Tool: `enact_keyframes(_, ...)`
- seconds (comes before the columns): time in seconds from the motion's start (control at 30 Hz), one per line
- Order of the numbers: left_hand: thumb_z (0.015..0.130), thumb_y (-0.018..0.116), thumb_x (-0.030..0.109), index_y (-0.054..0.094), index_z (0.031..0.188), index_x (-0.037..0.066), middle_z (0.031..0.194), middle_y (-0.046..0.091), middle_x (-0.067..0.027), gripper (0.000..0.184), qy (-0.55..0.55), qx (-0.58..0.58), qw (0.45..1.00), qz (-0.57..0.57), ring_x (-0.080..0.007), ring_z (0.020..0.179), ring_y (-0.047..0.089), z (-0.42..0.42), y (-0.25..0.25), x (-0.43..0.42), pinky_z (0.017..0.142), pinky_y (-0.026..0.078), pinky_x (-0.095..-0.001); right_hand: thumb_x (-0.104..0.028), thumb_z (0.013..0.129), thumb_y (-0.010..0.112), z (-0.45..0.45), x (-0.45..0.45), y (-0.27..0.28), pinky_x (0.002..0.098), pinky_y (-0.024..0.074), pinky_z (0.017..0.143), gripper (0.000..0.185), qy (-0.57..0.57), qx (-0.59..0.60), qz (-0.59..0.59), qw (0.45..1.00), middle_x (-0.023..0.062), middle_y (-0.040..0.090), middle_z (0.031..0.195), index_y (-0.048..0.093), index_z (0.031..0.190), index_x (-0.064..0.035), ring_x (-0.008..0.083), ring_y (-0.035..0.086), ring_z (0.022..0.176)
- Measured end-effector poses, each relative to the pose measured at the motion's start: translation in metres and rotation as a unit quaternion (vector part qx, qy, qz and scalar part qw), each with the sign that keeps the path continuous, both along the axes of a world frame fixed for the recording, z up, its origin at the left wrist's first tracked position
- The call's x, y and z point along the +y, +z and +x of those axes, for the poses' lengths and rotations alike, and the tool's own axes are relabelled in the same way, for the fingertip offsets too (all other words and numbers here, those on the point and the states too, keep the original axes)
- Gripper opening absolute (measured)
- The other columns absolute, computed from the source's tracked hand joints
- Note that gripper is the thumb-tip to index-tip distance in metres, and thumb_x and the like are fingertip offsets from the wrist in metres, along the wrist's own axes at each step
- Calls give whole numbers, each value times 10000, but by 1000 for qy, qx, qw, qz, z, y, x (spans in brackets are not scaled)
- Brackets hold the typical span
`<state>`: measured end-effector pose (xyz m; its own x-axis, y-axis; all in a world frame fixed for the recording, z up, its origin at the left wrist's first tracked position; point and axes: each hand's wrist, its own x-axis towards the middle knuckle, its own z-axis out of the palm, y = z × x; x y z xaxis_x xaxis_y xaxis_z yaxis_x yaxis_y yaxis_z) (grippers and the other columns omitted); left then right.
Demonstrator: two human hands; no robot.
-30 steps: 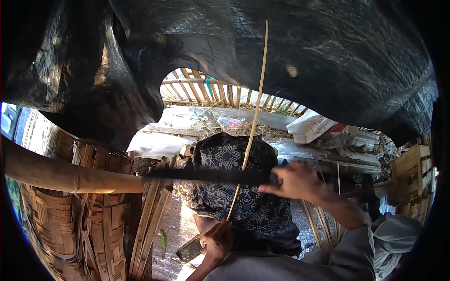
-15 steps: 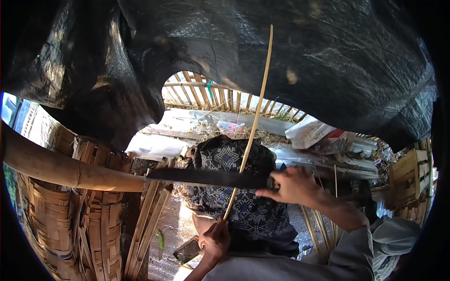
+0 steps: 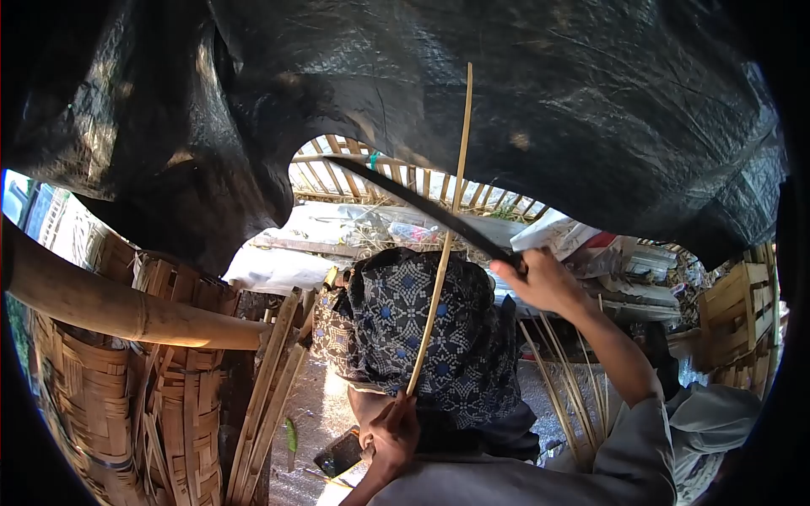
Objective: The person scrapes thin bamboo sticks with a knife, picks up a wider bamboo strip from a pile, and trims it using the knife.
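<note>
My left hand is closed around the lower end of a long, thin bamboo strip, which rises away from me over the patterned cloth on my leg. My right hand grips the handle of a machete. Its dark, long blade slants up and to the left, crossing the strip in view about halfway up; whether the two touch, I cannot tell. The handle is mostly hidden by my fingers.
A thick bamboo pole juts in from the left above woven bamboo baskets. Split bamboo pieces lean beside them. More thin strips stand by my right arm. A black plastic sheet hangs overhead, with a bamboo fence behind.
My right hand has moved up and slightly right, swinging the machete from level to a slant with its tip raised. The strip's upper end has shifted a little left; my left hand stays nearly still.
</note>
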<state>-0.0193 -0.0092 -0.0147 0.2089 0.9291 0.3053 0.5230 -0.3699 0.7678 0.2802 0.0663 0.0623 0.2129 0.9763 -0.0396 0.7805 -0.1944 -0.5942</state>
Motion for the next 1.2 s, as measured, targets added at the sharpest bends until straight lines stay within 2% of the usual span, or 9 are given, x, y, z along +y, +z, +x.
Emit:
enact_keyframes(0.2,769,618,-6,624,962,-56,609,584,-185,199,2,35,999,-26,-270,493,586,-2,-5,2,451,432,-318,-830,705,303,-47,-40,-7,329,441,375,785,222,-272,-32,936,30,504,428,626,720,-115,173,565,396)
enact_keyframes(0.3,761,625,-8,627,961,-42,627,599,-188,202,-18,65,997,-40,-280,509,606,-12,-21,6,456,449,-320,-840,650,397,-53,-35,9,363,476,475,760,252,-269,-146,918,79,545,492,636,732,-123,241,610,498)
enact_keyframes(0.37,755,630,-14,630,957,-26,640,607,-190,202,-21,53,998,38,-285,512,611,-20,-39,6,453,454,-327,-838,648,406,-40,-27,9,329,464,460,739,257,-273,-167,912,45,522,464,623,687,-132,227,593,461)
enact_keyframes(0.5,750,635,-20,635,933,-25,643,610,-191,184,14,49,998,35,-287,516,614,-12,-29,4,451,453,-318,-689,769,482,2,-8,-13,324,451,392,654,116,-176,83,974,13,478,417,580,602,-64,157,529,379)
enact_keyframes(0.67,743,641,-21,642,907,-27,637,612,-183,164,9,65,997,-29,-274,516,617,-11,-13,0,446,450,-305,-618,788,534,-13,-14,-6,353,469,384,645,72,-54,27,996,67,500,414,564,572,-11,199,573,407)
enact_keyframes(0.9,749,640,-9,651,882,-19,602,593,-161,134,13,98,995,-30,-255,489,593,-15,-7,1,431,431,-310,-829,703,315,-18,-24,-5,434,492,538,785,162,-289,-78,940,26,508,458,594,642,-99,205,563,434)
enact_keyframes(0.97,750,641,-7,651,829,-17,595,597,-148,80,26,94,993,-61,-255,509,606,-15,-7,-1,443,440,-303,-737,762,418,11,-5,-15,309,435,422,711,75,-175,39,981,2,458,429,559,588,-63,140,501,396)
enact_keyframes(1.03,756,640,-1,646,805,-16,593,596,-145,52,34,93,994,-48,-255,514,609,-10,-1,-4,447,441,-296,-649,808,472,34,16,-14,260,378,374,667,-49,-40,-33,997,-18,409,394,528,529,-46,133,464,362)
enact_keyframes(1.2,776,641,45,622,737,-26,599,601,-127,83,21,28,996,-87,-204,529,621,-6,12,-3,470,449,-282,-586,815,529,29,4,-12,281,373,338,619,-21,24,-45,998,-1,450,413,540,567,-19,138,455,337)
